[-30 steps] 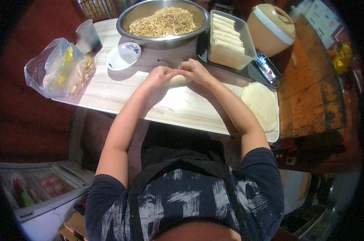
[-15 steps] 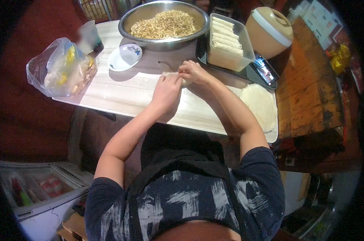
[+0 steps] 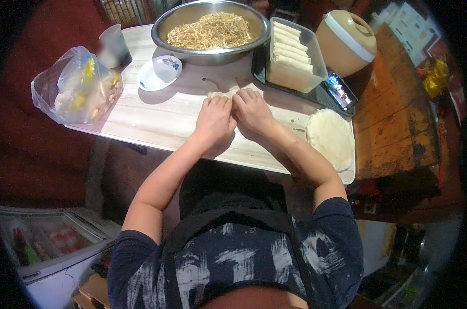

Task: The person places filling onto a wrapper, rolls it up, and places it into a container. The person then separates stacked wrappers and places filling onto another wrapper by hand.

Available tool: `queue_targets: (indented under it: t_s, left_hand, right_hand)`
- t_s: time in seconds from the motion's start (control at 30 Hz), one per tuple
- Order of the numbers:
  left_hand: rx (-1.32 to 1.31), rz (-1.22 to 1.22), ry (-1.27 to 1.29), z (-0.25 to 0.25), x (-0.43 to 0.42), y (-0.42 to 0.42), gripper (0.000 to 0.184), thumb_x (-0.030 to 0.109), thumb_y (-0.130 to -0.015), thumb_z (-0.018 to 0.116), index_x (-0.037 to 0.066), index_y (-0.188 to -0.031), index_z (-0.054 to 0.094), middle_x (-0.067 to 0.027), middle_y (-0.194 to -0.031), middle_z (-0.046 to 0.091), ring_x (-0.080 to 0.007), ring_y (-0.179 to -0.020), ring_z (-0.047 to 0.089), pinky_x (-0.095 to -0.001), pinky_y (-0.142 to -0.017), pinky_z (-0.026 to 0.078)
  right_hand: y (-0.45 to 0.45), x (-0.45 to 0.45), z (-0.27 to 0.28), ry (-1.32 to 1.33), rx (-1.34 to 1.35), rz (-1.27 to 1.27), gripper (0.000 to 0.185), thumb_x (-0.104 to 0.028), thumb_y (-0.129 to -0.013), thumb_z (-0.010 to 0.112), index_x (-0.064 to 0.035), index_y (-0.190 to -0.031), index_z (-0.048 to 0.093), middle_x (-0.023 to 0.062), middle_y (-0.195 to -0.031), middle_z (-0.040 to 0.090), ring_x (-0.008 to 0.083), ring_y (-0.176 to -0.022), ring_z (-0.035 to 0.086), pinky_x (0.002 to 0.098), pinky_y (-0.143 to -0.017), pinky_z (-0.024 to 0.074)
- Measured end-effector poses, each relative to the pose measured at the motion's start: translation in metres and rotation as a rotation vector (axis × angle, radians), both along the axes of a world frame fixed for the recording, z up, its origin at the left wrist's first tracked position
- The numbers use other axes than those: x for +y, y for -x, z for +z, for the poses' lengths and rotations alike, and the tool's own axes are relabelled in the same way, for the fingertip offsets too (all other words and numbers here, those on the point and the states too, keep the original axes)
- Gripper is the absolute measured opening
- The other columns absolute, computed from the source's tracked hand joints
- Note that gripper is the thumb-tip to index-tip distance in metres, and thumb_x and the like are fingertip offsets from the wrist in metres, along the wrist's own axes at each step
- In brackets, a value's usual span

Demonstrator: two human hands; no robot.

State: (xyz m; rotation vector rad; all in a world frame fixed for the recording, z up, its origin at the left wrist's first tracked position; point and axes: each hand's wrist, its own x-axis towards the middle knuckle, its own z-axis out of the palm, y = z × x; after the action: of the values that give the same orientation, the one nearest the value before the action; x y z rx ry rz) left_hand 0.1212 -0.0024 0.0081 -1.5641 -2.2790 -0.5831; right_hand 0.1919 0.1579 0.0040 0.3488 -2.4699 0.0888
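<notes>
My left hand and my right hand lie side by side on the table with curled fingers. Both are closed on a spring roll, a pale wrapper mostly hidden under the fingers, its far part showing beyond them. To the right, a stack of round wrappers rests at the table's edge. A clear plastic box holds several finished rolls laid in a row. Beyond my hands, a steel bowl contains a heap of bean sprouts.
A white bowl stands left of my hands. Further left are a plastic bag with pale contents and a cup. A phone leans on a black tray, near a beige cooler.
My right hand has come down and toward me, now level with my left hand, knuckles up. The left hand has hardly moved. Less of my right fingertips shows.
</notes>
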Motion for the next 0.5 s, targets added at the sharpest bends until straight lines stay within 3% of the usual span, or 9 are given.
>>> queue_targets:
  t_s: [0.23, 0.3, 0.5]
  left_hand:
    - [-0.095, -0.03, -0.037, -0.003, 0.006, 0.005, 0.041, 0.013, -0.074, 0.061, -0.006, -0.111, 0.056, -0.0192, -0.105, 0.058, -0.0364, -0.102, 0.054, -0.0451, -0.089, 0.044]
    - [-0.058, -0.017, -0.165, -0.002, 0.007, 0.003, 0.023, 0.006, -0.074, 0.058, -0.004, -0.095, 0.057, -0.0188, -0.094, 0.057, -0.0358, -0.092, 0.056, -0.0441, -0.081, 0.046]
    - [-0.154, -0.053, -0.065, -0.001, 0.008, 0.025, 0.019, 0.001, -0.077, 0.057, 0.0, -0.096, 0.062, -0.0162, -0.094, 0.058, -0.0356, -0.089, 0.059, -0.0431, -0.076, 0.051]
  right_hand:
    - [-0.001, -0.004, 0.006, 0.132, -0.151, -0.031, 0.034, -0.006, -0.069, 0.064, -0.0008, -0.099, 0.05, 0.0174, -0.1, 0.053, 0.0365, -0.098, 0.051, 0.0438, -0.083, 0.0436]
    - [0.003, -0.003, 0.005, 0.125, -0.115, -0.015, 0.029, -0.008, -0.071, 0.064, -0.0004, -0.097, 0.051, 0.0173, -0.098, 0.053, 0.036, -0.095, 0.051, 0.0436, -0.081, 0.0438]
    - [0.016, 0.012, -0.003, 0.142, -0.174, 0.018, 0.022, -0.008, -0.076, 0.061, -0.0002, -0.095, 0.053, 0.0177, -0.096, 0.053, 0.0366, -0.094, 0.052, 0.0445, -0.081, 0.0444]
